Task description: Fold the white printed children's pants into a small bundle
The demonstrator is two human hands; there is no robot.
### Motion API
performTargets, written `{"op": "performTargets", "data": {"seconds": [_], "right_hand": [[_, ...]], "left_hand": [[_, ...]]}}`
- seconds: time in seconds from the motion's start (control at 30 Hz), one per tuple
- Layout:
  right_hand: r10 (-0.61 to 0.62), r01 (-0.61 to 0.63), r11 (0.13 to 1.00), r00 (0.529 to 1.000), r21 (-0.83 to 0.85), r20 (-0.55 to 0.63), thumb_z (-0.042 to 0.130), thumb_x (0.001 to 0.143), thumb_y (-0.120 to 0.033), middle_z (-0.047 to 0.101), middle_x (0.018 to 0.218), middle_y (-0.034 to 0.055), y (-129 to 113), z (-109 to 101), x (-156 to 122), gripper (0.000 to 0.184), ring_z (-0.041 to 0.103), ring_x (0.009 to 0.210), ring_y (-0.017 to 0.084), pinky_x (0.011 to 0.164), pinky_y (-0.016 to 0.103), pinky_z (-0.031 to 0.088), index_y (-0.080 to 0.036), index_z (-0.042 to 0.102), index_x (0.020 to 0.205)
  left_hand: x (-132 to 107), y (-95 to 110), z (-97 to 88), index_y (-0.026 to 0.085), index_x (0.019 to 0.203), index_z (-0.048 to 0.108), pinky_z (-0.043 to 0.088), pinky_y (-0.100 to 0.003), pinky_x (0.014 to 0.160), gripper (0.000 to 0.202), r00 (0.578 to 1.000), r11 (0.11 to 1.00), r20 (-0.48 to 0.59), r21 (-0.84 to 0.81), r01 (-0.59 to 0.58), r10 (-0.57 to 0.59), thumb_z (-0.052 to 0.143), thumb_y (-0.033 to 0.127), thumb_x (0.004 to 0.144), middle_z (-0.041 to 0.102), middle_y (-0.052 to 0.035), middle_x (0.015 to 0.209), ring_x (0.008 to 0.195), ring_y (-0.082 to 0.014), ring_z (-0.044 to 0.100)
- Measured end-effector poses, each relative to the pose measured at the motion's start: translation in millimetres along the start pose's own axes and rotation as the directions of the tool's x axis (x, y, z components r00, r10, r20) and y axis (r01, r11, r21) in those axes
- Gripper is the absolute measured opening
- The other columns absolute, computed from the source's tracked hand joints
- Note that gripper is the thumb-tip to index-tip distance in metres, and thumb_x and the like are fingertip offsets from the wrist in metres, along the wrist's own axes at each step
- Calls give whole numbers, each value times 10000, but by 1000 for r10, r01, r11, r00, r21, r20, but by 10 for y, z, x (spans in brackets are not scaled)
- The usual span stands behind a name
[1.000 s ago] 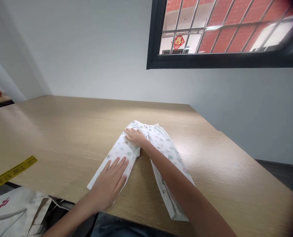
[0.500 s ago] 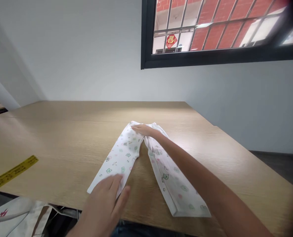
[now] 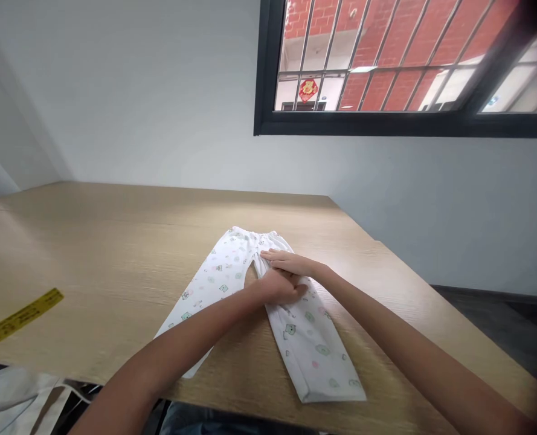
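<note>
My left hand (image 3: 281, 286) lies across the middle of the frame, knuckles up. Its fingers rest on the cloth just under my right hand, and I cannot tell whether they pinch a fold or only press. My right hand (image 3: 290, 263) is spread flat, palm down with fingers straight and together, and it touches the left one from above. It holds nothing.

Both hands sit on the small white printed trousers (image 3: 225, 272), at the top of the right leg (image 3: 316, 347), just beside the crotch. From there the waistband (image 3: 250, 233) lies a little up and to the left, towards the wall. The right leg runs away from my hands towards the lower right of the frame and ends near the table edge. The left leg (image 3: 205, 296) runs towards the lower left, so the two long axes open like an upside-down V with bare wood between them. My left forearm crosses over the end of that left leg, so the left hand is working on the far side of its own arm. The right hand comes straight in along its own side and is the nearer to the waistband.

The trousers lie flat on the wooden table (image 3: 105, 254). A yellow measuring strip (image 3: 19, 319) lies well apart at the left edge, and a white bag (image 3: 14, 399) sits below the table edge at the lower left. A barred window (image 3: 386, 66) fills the upper right.
</note>
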State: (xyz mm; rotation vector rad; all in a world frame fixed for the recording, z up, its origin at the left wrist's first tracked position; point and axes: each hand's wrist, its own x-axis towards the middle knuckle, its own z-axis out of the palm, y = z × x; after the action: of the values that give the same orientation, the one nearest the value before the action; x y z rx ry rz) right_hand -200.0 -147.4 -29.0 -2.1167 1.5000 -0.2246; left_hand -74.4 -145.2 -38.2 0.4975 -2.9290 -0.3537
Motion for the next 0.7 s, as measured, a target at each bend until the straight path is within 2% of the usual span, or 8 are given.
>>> {"op": "performTargets", "data": {"seconds": [0.1,0.23,0.43,0.5,0.57,0.63,0.67,0.7], "right_hand": [[-46,40,989,998,-144,-39,224,917,-378,153,1421,-36,121,55,77,552,69,1328,170,1102,332,51,-153,205,1421],[-10,-23,970,991,-240,-137,197,939,-400,153,1420,-40,230,93,184,522,91,1326,165,1095,334,61,-199,206,1421],[42,-89,968,979,-235,-197,201,953,-378,164,1419,-36,213,62,257,490,105,1324,165,1101,354,42,-218,219,1416],[59,-111,963,976,-245,-209,189,956,-375,148,1423,-32,228,57,288,490,87,1326,179,1100,372,52,-220,204,1420],[76,-133,956,973,-261,-218,173,959,-369,133,1426,-34,249,66,320,486,57,1329,189,1096,386,62,-224,196,1422],[90,-160,943,967,-293,-237,169,961,-354,135,1425,-40,255,87,335,473,45,1330,184,1093,391,61,-228,231,1413],[103,-186,932,959,-312,-265,181,960,-336,139,1425,-41,249,99,333,465,55,1330,176,1092,391,53,-227,256,1405],[125,-231,916,941,-329,-313,204,955,-309,141,1425,-35,236,112,324,458,70,1328,169,1091,390,48,-216,273,1398]], "left_hand": [[-273,195,58,132,1360,281,166,-460,1092,533,988,990,50,-14,-143,144,304,410,905,224,-124,1401,1310,-279,166],[-803,548,91,153,1372,239,192,-456,1090,546,951,950,28,-56,-306,308,253,443,910,216,-66,1414,1320,-252,145],[-1243,840,454,163,1309,358,345,-347,1023,584,864,917,-310,172,-359,396,239,542,881,305,11,1379,1230,-182,345],[-1199,939,644,160,1200,485,403,-312,947,605,778,927,-506,245,-284,372,173,567,878,414,5,1308,1139,-171,436],[-1112,1078,801,141,994,598,441,-289,833,636,604,960,-746,229,-163,281,102,527,895,562,-16,1114,989,-166,522],[-1036,1228,892,111,798,614,433,-287,691,666,391,983,-903,175,-47,179,43,434,914,608,-56,871,801,-166,555],[-1012,1291,910,99,748,602,409,-289,634,661,316,989,-938,150,6,140,31,383,919,594,-72,785,725,-164,547],[-999,1340,911,90,732,593,383,-290,599,624,290,990,-951,131,59,108,49,329,923,575,-83,736,678,-163,535]]}}
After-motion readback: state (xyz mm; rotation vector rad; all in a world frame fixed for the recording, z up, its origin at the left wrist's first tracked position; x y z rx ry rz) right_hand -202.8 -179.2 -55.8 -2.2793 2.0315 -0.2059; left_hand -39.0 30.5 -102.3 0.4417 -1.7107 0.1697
